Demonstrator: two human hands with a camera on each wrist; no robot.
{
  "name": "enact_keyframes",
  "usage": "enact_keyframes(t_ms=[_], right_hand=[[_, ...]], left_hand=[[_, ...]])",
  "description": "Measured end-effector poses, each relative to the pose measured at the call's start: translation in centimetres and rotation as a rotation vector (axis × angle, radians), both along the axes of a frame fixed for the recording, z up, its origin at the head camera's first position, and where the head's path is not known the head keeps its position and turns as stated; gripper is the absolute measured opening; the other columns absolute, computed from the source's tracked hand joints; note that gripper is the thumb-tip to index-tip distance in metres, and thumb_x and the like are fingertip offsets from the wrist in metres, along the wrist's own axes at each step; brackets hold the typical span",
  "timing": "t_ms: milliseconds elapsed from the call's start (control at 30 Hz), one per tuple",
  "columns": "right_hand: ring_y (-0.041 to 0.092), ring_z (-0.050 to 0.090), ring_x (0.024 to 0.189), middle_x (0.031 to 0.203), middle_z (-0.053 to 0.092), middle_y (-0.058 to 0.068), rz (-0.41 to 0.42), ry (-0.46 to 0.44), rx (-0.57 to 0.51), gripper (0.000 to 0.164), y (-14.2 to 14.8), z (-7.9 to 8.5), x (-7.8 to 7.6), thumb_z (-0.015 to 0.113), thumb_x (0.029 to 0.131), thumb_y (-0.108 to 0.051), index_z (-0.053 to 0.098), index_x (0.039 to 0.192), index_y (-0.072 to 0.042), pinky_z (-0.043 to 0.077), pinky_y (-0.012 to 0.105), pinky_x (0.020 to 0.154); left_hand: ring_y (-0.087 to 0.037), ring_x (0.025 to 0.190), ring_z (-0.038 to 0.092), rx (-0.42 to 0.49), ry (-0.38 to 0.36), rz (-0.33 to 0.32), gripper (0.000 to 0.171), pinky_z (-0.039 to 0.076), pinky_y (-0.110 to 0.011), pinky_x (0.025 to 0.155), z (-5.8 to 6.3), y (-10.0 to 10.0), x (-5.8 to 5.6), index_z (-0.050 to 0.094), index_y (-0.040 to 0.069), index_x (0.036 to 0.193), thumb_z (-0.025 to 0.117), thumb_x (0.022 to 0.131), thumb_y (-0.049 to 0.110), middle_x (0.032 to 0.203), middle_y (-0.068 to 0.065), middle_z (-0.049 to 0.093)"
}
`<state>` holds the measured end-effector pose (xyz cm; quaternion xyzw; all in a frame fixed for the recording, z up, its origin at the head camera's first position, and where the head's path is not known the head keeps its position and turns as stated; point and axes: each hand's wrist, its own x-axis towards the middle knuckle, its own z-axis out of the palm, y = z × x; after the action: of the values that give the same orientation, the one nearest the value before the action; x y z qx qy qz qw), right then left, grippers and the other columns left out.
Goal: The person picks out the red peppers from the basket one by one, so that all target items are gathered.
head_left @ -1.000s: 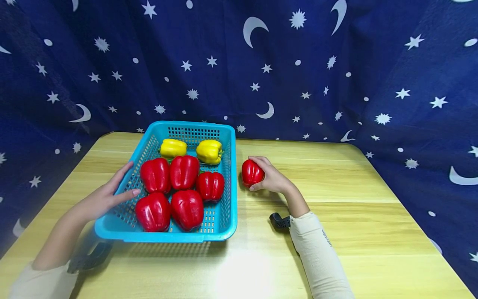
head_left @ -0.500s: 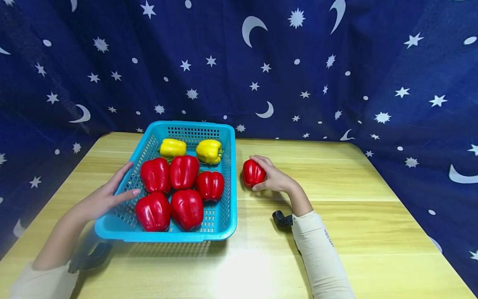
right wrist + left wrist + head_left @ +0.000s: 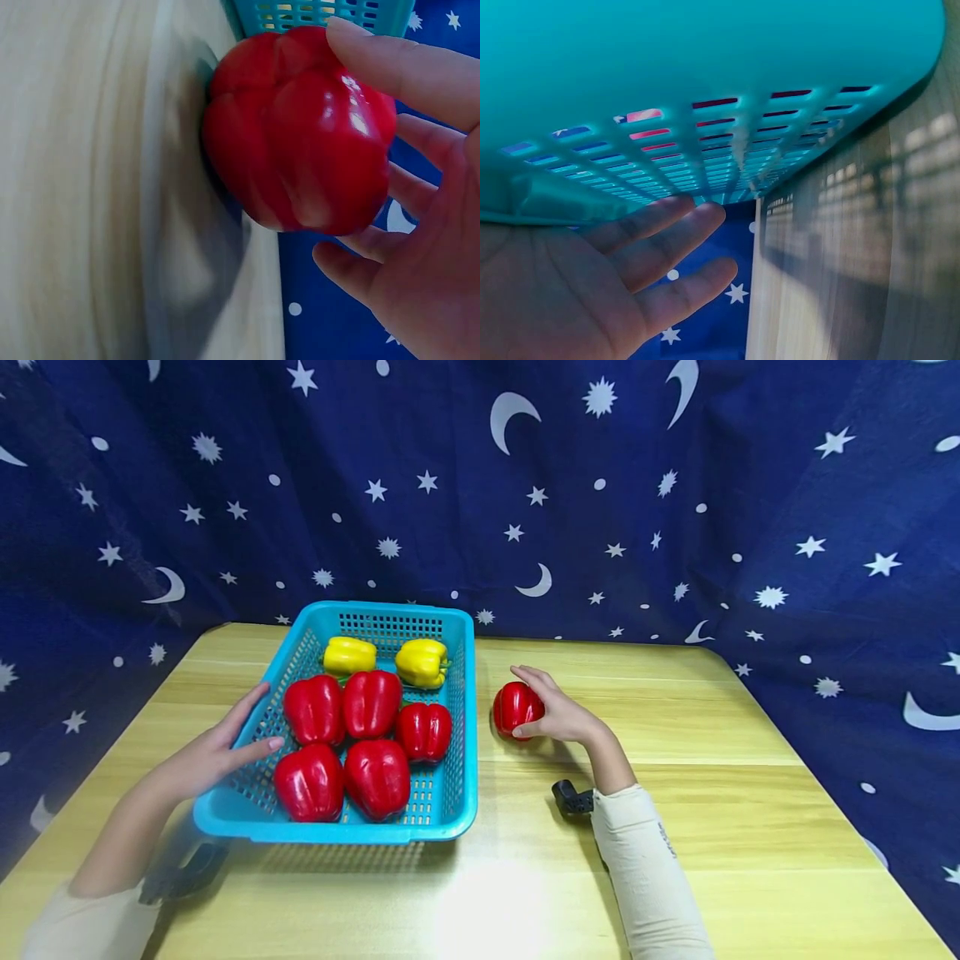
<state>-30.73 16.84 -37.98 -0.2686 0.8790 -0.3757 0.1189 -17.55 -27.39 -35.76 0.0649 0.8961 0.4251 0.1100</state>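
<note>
The right hand (image 3: pixel 558 717) and the red pepper (image 3: pixel 512 710) it cups have shifted slightly right, whether gripped I cannot tell, this one alone still outside, on the table (image 3: pixel 750 835) right of the blue basket (image 3: pixel 337 833) where seven other peppers (image 3: pixel 377 781) already lie, the left hand (image 3: pixel 201 762) relaxed at its left side.

Lone pepper (image 3: pixel 512 705) and right grip (image 3: pixel 564 717) farther right

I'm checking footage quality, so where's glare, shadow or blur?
Head view: white glare on the wooden tabletop, haze around the left sleeve; left wrist view: tabletop blurred and shadowed beside the blue plastic basket; right wrist view: highlights on the red bell pepper, shadow alongside.
</note>
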Motion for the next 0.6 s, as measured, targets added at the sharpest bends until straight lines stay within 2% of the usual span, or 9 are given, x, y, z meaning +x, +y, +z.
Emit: enact_keyframes(t_ms=[200,400,600], right_hand=[[0.042,0.02,0.134,0.152,0.008,0.014,-0.016,0.014,-0.016,0.093,0.0,0.8,0.4,0.074,0.071,-0.009,0.02,0.146,-0.016,0.034,0.059,0.099],[0.036,0.008,0.138,0.152,0.009,0.011,-0.053,0.088,0.018,0.089,-0.4,1.5,0.7,0.072,0.074,-0.015,0.02,0.146,-0.016,0.029,0.06,0.102],[0.032,0.009,0.139,0.152,0.009,0.009,-0.049,0.125,0.011,0.086,-1.2,2.6,1.5,0.069,0.077,-0.021,0.017,0.146,-0.016,0.024,0.058,0.106]], left_hand=[[-0.061,0.123,0.018,-0.014,-0.008,0.002,0.085,0.051,-0.057,0.072,0.0,0.0,0.0,-0.014,0.027,0.145,0.05,0.09,0.036,0.147,-0.031,0.002],[-0.062,0.122,0.019,-0.019,-0.005,0.001,0.085,0.051,-0.057,0.072,0.1,0.0,0.0,-0.014,0.027,0.145,0.049,0.09,0.036,0.147,-0.031,0.003],[-0.063,0.122,0.018,-0.021,-0.007,-0.002,0.084,0.049,-0.06,0.073,0.1,0.0,-0.1,-0.014,0.028,0.145,0.048,0.09,0.037,0.148,-0.03,-0.001]])
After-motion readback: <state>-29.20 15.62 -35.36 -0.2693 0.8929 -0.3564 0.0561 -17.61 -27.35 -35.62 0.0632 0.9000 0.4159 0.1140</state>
